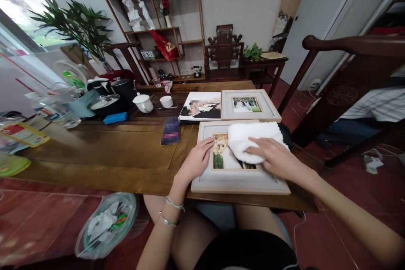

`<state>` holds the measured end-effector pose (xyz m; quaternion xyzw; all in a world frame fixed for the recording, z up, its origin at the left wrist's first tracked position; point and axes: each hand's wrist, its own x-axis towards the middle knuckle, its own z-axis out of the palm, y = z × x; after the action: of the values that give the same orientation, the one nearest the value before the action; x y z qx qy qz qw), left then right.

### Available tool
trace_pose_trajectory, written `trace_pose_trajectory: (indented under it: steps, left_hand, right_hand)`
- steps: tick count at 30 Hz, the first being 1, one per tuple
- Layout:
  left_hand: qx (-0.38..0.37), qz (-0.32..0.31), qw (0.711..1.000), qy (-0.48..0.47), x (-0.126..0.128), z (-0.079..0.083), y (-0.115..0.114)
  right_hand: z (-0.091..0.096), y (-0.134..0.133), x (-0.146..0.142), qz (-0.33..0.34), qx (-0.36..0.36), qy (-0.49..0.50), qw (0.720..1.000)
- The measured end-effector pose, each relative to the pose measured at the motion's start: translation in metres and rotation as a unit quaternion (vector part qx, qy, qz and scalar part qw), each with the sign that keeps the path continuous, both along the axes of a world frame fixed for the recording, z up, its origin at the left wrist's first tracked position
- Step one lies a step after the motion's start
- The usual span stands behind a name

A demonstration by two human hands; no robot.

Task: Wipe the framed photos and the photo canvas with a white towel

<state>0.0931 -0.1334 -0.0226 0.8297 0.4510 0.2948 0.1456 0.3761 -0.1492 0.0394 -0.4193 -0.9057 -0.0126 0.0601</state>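
A rectangular picture frame of pale wood with a light grey mount (234, 182) is laid flat on the brown wooden table (126, 143), close to its near edge. A small colour photograph (220, 157) is set in the middle of the frame, and its right part is largely covered by a thick, fluffy white cloth (257, 130). The cloth is bunched over the frame's upper right part and is pressed from above by the right hand (277, 157), whose index finger is stretched out across it; whether the grip is clamped on the cloth cannot be told. The left hand (200, 155) is rested on the frame's left side, with its fingertips at the photograph's upper left corner; its grip is spread flat and closed on nothing. A pale cord bracelet (174, 204) and a silver metal bangle (167, 221) are worn on the left wrist.

Behind the frame, a white-edged square photo panel (202, 107) and a second pale wooden picture frame (268, 107) are placed side by side. A small dark blue rectangular item (171, 130), blurred over, is seen to the left of the nearer frame.
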Motion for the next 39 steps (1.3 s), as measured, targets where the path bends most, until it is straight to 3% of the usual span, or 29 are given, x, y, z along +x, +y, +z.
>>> trace_pose_trajectory:
  steps: [4, 7, 10, 14, 17, 19, 22, 25, 28, 30, 33, 39]
  left_hand:
    - [0.003, -0.002, 1.000, 0.001, 0.000, 0.000, 0.000]
    - [0.004, -0.003, 1.000, 0.002, 0.000, 0.001, 0.000]
    - [0.000, -0.001, 1.000, 0.005, 0.000, 0.000, 0.000]
    - [0.000, 0.000, 1.000, 0.005, 0.000, -0.001, 0.000]
    - [0.003, 0.002, 1.000, 0.006, 0.000, 0.000, 0.000]
    - [0.002, 0.004, 1.000, 0.010, 0.001, 0.001, -0.001]
    - [0.003, 0.003, 1.000, 0.011, 0.001, 0.002, -0.001]
    - [0.003, 0.004, 1.000, 0.009, 0.001, 0.003, -0.001]
    - [0.000, 0.004, 1.000, 0.008, 0.001, 0.003, -0.001]
    - [-0.003, 0.005, 1.000, 0.007, 0.001, 0.002, -0.001]
    - [-0.003, 0.005, 1.000, 0.005, 0.001, 0.001, 0.000]
    - [-0.003, 0.001, 1.000, 0.005, 0.001, 0.001, -0.001]
  right_hand:
    - [-0.014, 0.036, 0.004, -0.015, 0.088, -0.012, 0.996]
    - [-0.017, 0.040, -0.001, -0.012, 0.119, -0.038, 0.992]
    - [-0.014, 0.020, -0.013, 0.002, 0.093, -0.065, 0.994]
    - [-0.006, -0.031, -0.027, 0.052, 0.025, -0.068, 0.996]
    - [-0.004, -0.058, -0.024, 0.100, -0.013, -0.038, 0.994]
    - [-0.008, -0.062, -0.016, 0.113, -0.019, -0.019, 0.993]
    - [-0.014, -0.044, 0.001, 0.093, 0.009, -0.015, 0.995]
    - [-0.014, -0.007, 0.014, 0.040, 0.068, -0.048, 0.996]
    - [-0.010, 0.027, 0.017, 0.000, 0.107, -0.075, 0.991]
    - [-0.008, 0.035, 0.012, 0.005, 0.108, -0.082, 0.991]
    - [-0.004, 0.017, -0.002, 0.023, 0.069, -0.086, 0.994]
    - [0.012, -0.069, -0.024, 0.116, -0.072, -0.027, 0.990]
